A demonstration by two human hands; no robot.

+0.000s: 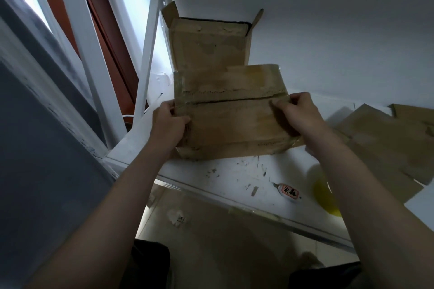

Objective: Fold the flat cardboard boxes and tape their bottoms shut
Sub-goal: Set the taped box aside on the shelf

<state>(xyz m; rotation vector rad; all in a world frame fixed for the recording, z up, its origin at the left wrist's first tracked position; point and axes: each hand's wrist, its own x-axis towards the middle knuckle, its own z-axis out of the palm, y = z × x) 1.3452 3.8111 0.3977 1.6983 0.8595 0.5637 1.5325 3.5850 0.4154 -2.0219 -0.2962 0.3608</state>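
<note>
**Checker:** Report the item in work and its location.

**Operator:** I hold a brown cardboard box (231, 122) with its bottom side toward me. It stands on its lower edge on the scuffed white table (234, 176), close to the near rim. Two bottom flaps meet along a dark horizontal seam across the middle. Glossy tape shows on the upper flap and at the corners.

**Checker:** Report hand condition.

**Operator:** My left hand (169, 122) grips the left edge of the box, with the fingers curled onto the front face. My right hand (298, 112) grips the right edge at seam height, with thumb and fingers pinching the cardboard.

**Checker:** Report adjacent items.

**Operator:**
- A second brown cardboard box (209, 47) stands directly behind, side flaps raised at its top, against the white wall (328, 19). I cannot tell whether the two boxes touch.
- Flat brown cardboard sheets (387, 138) lie on the table to my right.
- A roll of yellow tape (321, 195) lies near the table rim, partly hidden by my right forearm.
- A small white cutter with a red label (288, 191) lies just left of the roll.
- White metal frame posts (94, 58) rise at the left.
</note>
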